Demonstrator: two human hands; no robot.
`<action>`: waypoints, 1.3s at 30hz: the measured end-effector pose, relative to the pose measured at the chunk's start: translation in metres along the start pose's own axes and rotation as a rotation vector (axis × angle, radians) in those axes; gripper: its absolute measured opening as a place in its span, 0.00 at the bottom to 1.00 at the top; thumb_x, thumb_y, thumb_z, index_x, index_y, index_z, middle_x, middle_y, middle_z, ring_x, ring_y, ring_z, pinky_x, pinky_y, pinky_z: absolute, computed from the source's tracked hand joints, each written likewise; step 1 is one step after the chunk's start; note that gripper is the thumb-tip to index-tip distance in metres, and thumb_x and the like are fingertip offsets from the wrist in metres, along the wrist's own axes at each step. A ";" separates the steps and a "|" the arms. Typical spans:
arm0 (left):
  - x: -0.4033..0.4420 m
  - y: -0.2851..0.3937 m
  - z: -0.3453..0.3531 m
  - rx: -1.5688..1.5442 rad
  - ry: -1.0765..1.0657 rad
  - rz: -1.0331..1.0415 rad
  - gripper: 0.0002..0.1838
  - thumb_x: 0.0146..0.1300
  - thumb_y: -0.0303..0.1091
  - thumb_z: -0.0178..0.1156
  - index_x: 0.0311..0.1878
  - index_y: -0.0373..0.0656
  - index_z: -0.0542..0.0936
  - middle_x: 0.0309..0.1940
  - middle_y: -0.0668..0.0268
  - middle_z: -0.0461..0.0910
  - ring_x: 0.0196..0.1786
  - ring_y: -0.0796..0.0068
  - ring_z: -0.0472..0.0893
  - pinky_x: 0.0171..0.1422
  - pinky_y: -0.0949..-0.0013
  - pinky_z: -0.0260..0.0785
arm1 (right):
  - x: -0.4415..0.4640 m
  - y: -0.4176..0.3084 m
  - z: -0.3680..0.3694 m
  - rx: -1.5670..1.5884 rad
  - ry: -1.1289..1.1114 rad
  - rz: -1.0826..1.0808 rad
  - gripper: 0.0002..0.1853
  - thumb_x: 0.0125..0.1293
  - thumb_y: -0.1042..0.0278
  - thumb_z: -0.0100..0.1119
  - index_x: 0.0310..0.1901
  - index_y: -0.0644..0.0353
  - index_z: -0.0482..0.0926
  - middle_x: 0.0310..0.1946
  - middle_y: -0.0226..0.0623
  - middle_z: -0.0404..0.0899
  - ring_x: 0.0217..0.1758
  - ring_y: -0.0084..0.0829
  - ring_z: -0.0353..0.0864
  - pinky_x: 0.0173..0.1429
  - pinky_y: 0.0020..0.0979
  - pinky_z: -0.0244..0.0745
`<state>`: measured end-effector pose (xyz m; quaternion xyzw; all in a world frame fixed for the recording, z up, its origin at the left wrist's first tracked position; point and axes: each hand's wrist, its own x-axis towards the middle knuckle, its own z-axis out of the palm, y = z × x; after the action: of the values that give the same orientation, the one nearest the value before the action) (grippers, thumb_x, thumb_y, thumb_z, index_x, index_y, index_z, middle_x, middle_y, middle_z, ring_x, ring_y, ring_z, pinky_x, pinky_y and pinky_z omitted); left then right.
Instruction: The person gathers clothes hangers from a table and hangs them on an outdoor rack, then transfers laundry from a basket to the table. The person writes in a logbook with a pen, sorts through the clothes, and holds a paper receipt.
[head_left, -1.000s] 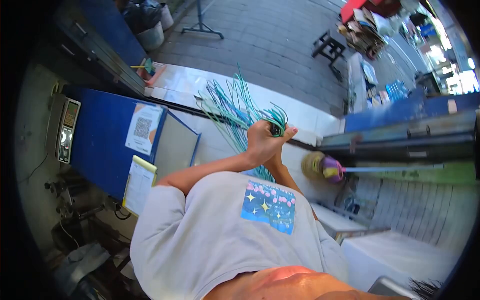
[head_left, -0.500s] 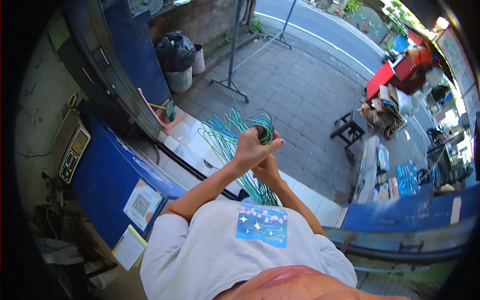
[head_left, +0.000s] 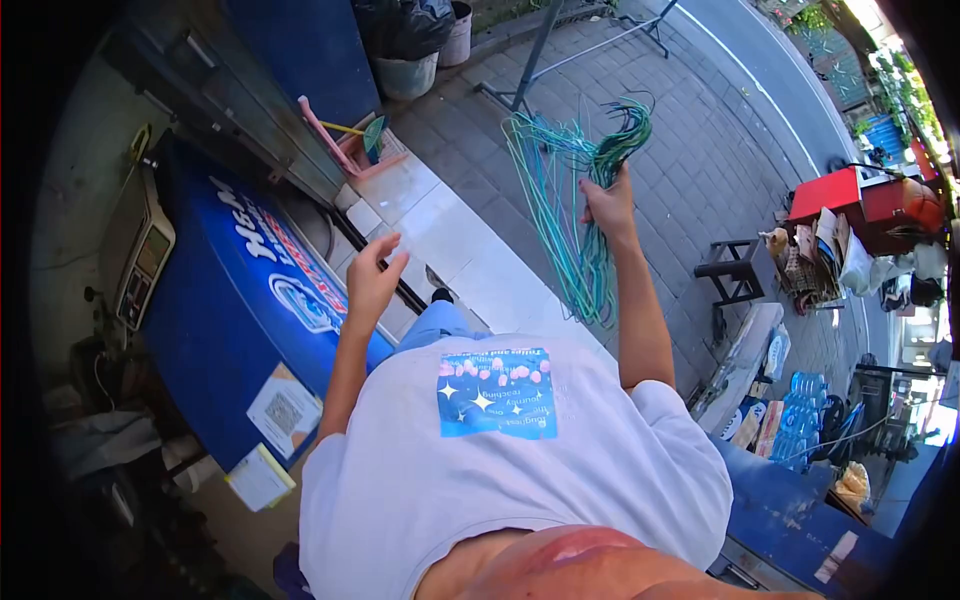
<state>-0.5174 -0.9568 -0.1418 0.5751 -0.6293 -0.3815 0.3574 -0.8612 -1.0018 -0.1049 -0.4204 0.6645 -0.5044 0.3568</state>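
Observation:
My right hand (head_left: 612, 208) is closed round a bundle of green and teal wire hangers (head_left: 590, 270), just below the gathered hooks. The hangers spread out to the left and below the hand, over the tiled step and the paving. At the left, my left hand (head_left: 372, 283) is apart from the bundle, its fingers parted and slightly curled, with nothing in it. It is beside the blue counter (head_left: 230, 330), above the edge of the doorway.
A digital scale (head_left: 148, 262) sits on the counter. Along the tiled step (head_left: 445, 225) is a pink dustpan (head_left: 335, 140). Outside stand a metal rack (head_left: 530, 65), a dark stool (head_left: 730, 270), waste bins (head_left: 408, 72) and water bottles (head_left: 798, 415).
My hands were together at the bundle and have parted. The left one has let go and moved left; the right one has carried the hangers out to the right. The view has shifted too.

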 end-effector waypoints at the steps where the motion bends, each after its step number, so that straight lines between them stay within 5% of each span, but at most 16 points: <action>1: 0.009 -0.012 -0.004 -0.035 0.032 -0.039 0.19 0.53 0.31 0.62 0.49 0.36 0.76 0.42 0.56 0.80 0.45 0.69 0.79 0.51 0.70 0.68 | 0.016 -0.003 0.002 -0.003 0.007 -0.001 0.26 0.51 0.77 0.55 0.53 0.62 0.60 0.24 0.34 0.71 0.15 0.23 0.70 0.13 0.26 0.68; 6: 0.063 -0.042 -0.011 -0.024 0.001 -0.088 0.17 0.54 0.31 0.60 0.48 0.37 0.77 0.41 0.55 0.80 0.44 0.67 0.79 0.51 0.68 0.68 | 0.075 -0.006 0.032 -0.045 0.013 0.121 0.27 0.50 0.78 0.57 0.53 0.61 0.59 0.20 0.36 0.70 0.09 0.25 0.66 0.11 0.28 0.66; 15: 0.199 -0.075 -0.011 -0.060 0.015 0.020 0.14 0.60 0.27 0.55 0.49 0.32 0.75 0.43 0.57 0.78 0.45 0.71 0.77 0.51 0.70 0.68 | 0.213 -0.018 0.104 -0.186 -0.056 0.052 0.36 0.44 0.68 0.57 0.58 0.65 0.58 0.23 0.44 0.74 0.15 0.33 0.74 0.18 0.34 0.69; 24: 0.334 -0.227 0.029 -0.013 0.184 -0.094 0.14 0.55 0.26 0.58 0.45 0.33 0.77 0.38 0.56 0.80 0.40 0.70 0.79 0.48 0.70 0.70 | 0.406 -0.042 0.154 -0.315 -0.056 -0.135 0.41 0.43 0.67 0.57 0.61 0.69 0.52 0.23 0.47 0.77 0.17 0.36 0.77 0.21 0.34 0.72; 30: 0.424 -0.179 0.048 -0.027 0.109 -0.033 0.13 0.54 0.28 0.58 0.43 0.35 0.78 0.36 0.54 0.81 0.40 0.64 0.81 0.46 0.67 0.71 | 0.529 -0.090 0.184 -0.279 -0.005 -0.180 0.43 0.42 0.70 0.56 0.61 0.73 0.50 0.17 0.45 0.76 0.13 0.36 0.76 0.21 0.35 0.73; 36: 0.510 -0.216 0.030 0.049 0.115 -0.043 0.12 0.53 0.27 0.58 0.42 0.35 0.78 0.36 0.54 0.81 0.39 0.64 0.81 0.46 0.67 0.71 | 0.656 -0.148 0.210 -0.326 0.061 -0.265 0.41 0.42 0.72 0.55 0.59 0.78 0.50 0.18 0.45 0.76 0.18 0.36 0.78 0.23 0.34 0.73; 38: 0.538 -0.237 0.020 0.097 0.064 -0.101 0.12 0.53 0.27 0.58 0.42 0.35 0.78 0.35 0.55 0.80 0.39 0.64 0.81 0.45 0.67 0.71 | 0.680 -0.179 0.218 -0.313 0.076 -0.234 0.31 0.44 0.73 0.56 0.51 0.77 0.57 0.18 0.46 0.74 0.15 0.35 0.75 0.18 0.36 0.72; 39: 0.553 -0.239 0.012 0.177 0.042 -0.089 0.12 0.53 0.27 0.58 0.41 0.35 0.78 0.35 0.55 0.80 0.38 0.64 0.81 0.44 0.68 0.72 | 0.697 -0.187 0.223 -0.365 0.192 -0.303 0.11 0.44 0.71 0.59 0.14 0.69 0.73 0.09 0.39 0.72 0.09 0.29 0.72 0.16 0.32 0.68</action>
<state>-0.4660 -1.5188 -0.3542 0.6397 -0.6267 -0.3279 0.3009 -0.8972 -1.7503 -0.0107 -0.5228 0.7047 -0.4614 0.1308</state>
